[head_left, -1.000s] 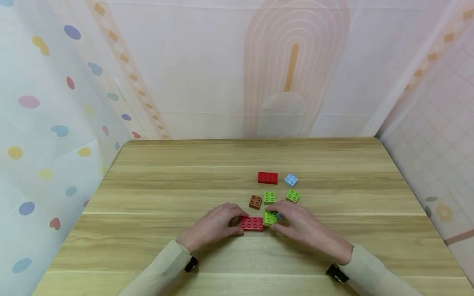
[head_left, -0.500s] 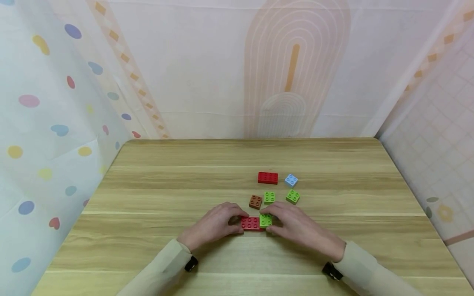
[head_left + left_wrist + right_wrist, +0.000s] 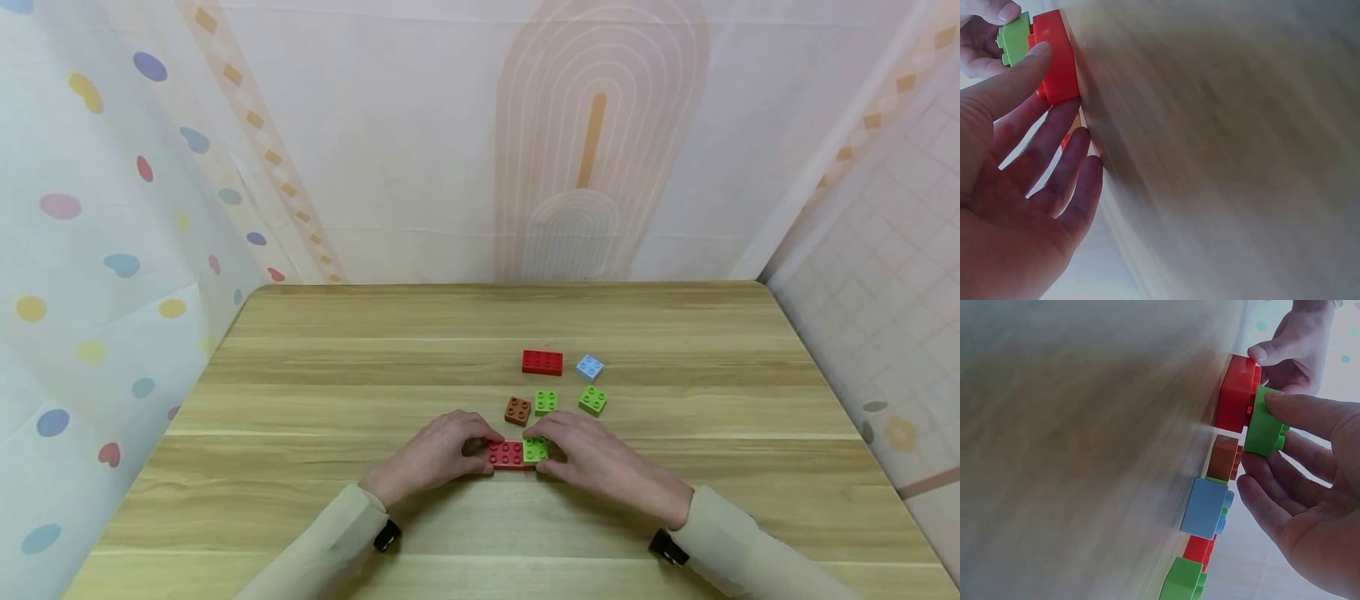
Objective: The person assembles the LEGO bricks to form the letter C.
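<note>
A long red brick (image 3: 505, 454) lies on the table, studs up. My left hand (image 3: 431, 457) pinches its left end between thumb and fingers. A square green brick (image 3: 535, 450) is pinched by my right hand (image 3: 611, 458) over the right end of the red one. In the right wrist view that green brick (image 3: 1264, 422) sits right at the red brick's studs, with a sliver of gap at its near edge. From the left wrist view, my left thumb presses the side of the red brick (image 3: 1057, 59), other fingers spread beneath.
Behind the hands lie a brown brick (image 3: 517, 410), a green brick (image 3: 546, 402), another green brick (image 3: 592, 400), a light blue brick (image 3: 589, 367) and a second long red brick (image 3: 542, 362). A blue brick (image 3: 1202, 508) stands near my right fingers, hidden in the head view.
My right hand has moved left with the green brick, from beside the red brick's right end to over its end studs. The left hand keeps its grip in place.
</note>
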`<state>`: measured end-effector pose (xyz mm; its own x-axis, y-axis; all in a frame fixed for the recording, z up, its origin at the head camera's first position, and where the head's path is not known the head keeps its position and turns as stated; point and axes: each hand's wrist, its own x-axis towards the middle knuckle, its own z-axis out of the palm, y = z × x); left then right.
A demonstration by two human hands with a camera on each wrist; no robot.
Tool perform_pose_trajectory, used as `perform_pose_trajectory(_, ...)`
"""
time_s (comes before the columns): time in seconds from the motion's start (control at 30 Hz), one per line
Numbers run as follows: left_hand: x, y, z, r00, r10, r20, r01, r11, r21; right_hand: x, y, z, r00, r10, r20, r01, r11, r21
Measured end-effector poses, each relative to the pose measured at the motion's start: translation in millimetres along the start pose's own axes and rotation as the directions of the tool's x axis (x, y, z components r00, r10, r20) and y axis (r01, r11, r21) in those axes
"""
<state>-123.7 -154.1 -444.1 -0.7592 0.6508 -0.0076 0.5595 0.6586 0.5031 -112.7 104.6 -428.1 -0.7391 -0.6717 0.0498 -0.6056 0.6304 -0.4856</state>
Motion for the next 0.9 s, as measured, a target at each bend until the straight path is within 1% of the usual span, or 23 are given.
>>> perform_pose_trajectory(0.27,0.4,0.1,-0.2,1.000,-0.008,0.007,0.008,1.000,-0.010,2.7,0.0,-0.1,1.000,-0.013,0.003,0.013,1.000,-0.023)
perform_pose_trajectory(0.53,0.8,3.7,-0.8,0.999,-0.030,0.030,0.029,0.999,0.022,2.7,1.1,-1.8,1.000,-0.008,0.024,0.009,0.999,-0.034)
perform_pose_trajectory(0.7,1.1,4.5,-0.9,0.999,-0.037,0.029,0.036,0.999,0.029,3.7,0.3,-3.5,0.999,-0.016,0.038,0.018,0.999,-0.046)
perform_pose_trajectory(0.9,1.6,3.6,-0.6,0.999,-0.040,0.028,0.039,0.999,0.020,6.0,-0.3,-4.3,0.999,-0.010,0.043,0.011,0.999,-0.034)
